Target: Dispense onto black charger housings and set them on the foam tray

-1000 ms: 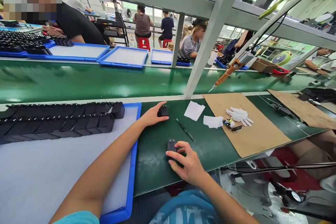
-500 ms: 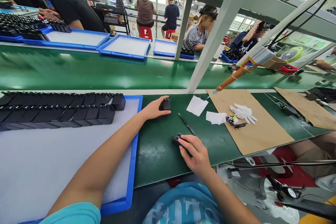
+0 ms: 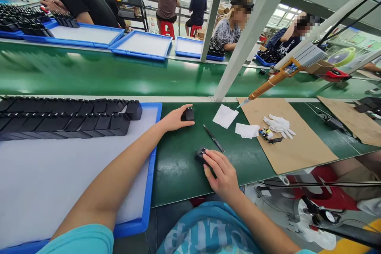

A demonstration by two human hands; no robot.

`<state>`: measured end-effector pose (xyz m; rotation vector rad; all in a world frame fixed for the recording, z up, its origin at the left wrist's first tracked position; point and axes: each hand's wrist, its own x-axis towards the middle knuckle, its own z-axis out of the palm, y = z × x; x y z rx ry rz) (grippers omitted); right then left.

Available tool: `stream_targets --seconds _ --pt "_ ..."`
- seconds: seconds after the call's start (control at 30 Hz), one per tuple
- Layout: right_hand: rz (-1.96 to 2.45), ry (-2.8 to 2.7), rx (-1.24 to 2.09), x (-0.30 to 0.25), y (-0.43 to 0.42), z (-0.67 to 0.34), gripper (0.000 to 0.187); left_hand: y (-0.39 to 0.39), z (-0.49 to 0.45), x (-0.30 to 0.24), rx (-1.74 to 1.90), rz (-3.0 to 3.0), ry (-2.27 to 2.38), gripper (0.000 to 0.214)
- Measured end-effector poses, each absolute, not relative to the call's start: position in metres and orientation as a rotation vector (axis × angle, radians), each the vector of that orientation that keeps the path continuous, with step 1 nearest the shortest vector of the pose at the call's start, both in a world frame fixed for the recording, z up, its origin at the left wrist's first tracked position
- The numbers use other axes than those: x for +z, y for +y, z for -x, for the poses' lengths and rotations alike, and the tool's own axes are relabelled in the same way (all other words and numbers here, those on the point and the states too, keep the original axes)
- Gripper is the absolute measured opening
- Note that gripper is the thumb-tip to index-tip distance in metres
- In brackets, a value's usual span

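Note:
My left hand (image 3: 175, 119) reaches over the green mat and grips a small black adapter (image 3: 188, 114) near the far edge. Closer to me, my right hand (image 3: 222, 174) lies with curled fingers over a second black adapter (image 3: 200, 154), which shows only at its left end. A black pen-like tool (image 3: 213, 138) lies between the two hands. To the left, a blue tray (image 3: 150, 174) with a white liner carries two rows of black adapters (image 3: 74, 121) along its far side.
Two white paper pieces (image 3: 225, 116) lie by a cardboard sheet (image 3: 285, 135) bearing white gloves (image 3: 279, 124) and small parts. An orange electric screwdriver (image 3: 268, 85) hangs above it. A green conveyor belt (image 3: 119, 79) runs behind; other people sit at blue trays beyond.
My right hand slid its adapter away from me and slightly right across the mat. My left hand stayed on its adapter. The view tilted slightly.

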<state>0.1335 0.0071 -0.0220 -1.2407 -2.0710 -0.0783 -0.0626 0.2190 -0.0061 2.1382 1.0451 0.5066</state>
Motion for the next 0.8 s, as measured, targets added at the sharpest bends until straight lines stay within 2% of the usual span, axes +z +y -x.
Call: stream_targets --seconds 0.37,0.53,0.7,0.8 --pt "1.318 -2.015 -0.002 -0.015 0.010 -0.134 0.033 0.216 0.062 0.000 0.486 -2.123 1.043 0.080" --pt "1.223 -1.983 0.055 -0.009 0.001 -0.135 0.042 0.217 0.062 0.000 0.483 -2.112 1.032 0.081" --pt "1.188 -2.094 0.174 -0.006 -0.002 -0.134 0.042 0.218 0.062 0.000 0.481 -2.100 1.036 0.080" --pt "1.153 -2.000 0.169 -0.004 -0.003 -0.134 0.050 0.217 0.062 0.001 0.474 -2.113 1.044 0.080"
